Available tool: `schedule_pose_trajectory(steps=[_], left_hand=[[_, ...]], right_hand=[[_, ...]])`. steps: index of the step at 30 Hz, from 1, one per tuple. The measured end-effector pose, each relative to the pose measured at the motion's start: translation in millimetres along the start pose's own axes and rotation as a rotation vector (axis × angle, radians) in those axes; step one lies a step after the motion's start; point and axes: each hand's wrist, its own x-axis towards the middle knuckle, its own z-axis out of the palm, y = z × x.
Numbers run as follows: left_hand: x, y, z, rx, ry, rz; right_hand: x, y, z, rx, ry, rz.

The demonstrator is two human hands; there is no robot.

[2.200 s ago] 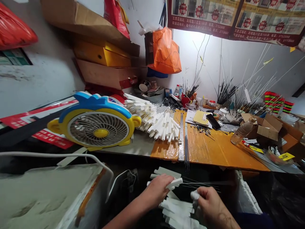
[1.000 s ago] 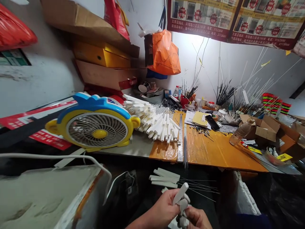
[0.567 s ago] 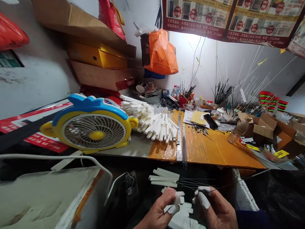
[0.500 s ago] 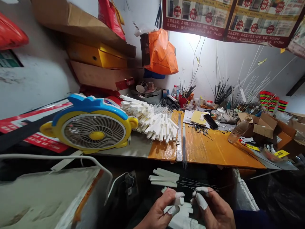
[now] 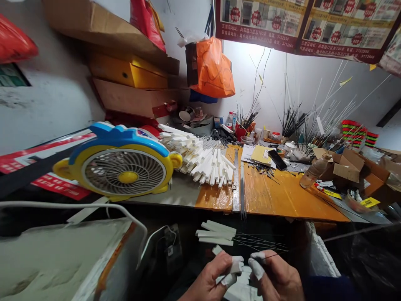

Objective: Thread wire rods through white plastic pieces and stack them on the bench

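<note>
My left hand (image 5: 211,278) is closed, its taped thumb and fingers pinching a white foam-like strip (image 5: 238,266) whose end points right. Facing it, my right hand (image 5: 277,276) pinches a thin dark rod (image 5: 300,247) that runs off to the upper right. White tape covers the fingertips of both hands. The rod's tip is hidden at my right fingertips, close to the strip's end; I cannot tell if they touch. Beyond the hands lie several white strips (image 5: 216,241) with thin wires sticking out to the right. More loose white strips (image 5: 242,292) show beneath the hands.
On the wooden bench (image 5: 291,196) lie a steel ruler (image 5: 235,188), a bundle of thin rods (image 5: 242,190) and a big pile of wired white strips (image 5: 213,167). A yellow-blue fan (image 5: 128,177) stands left. A bottle (image 5: 315,170) and cardboard boxes (image 5: 347,165) are at right.
My right hand has moved slightly left, bringing the rod nearer to the strip in my left hand. The left hand has shifted only a little, to the right.
</note>
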Motion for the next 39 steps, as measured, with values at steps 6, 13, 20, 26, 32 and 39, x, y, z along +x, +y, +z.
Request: schedule_pose_trajectory(steps=[6, 13, 20, 26, 32, 39], left_hand=[[4, 10, -2.9, 0.024, -0.043, -0.075], [12, 27, -12.4, 0.034, -0.13, -0.139], [14, 26, -19.2, 0.043, -0.135, -0.16], [14, 26, -18.9, 0.057, -0.132, -0.16], [18, 25, -20.0, 0.147, -0.15, -0.133], [59, -8, -49.3, 0.986, -0.124, -0.222]], right_hand=[[14, 13, -12, 0.104, -0.066, 0.138], [14, 16, -9, 0.143, -0.111, 0.212], [15, 31, 2, 0.301, -0.09, 0.373], [9, 48, 14, 0.359, -0.091, 0.434], [9, 49, 23, 0.387, -0.091, 0.451], [38, 65, -6, 0.318, -0.043, 0.504]])
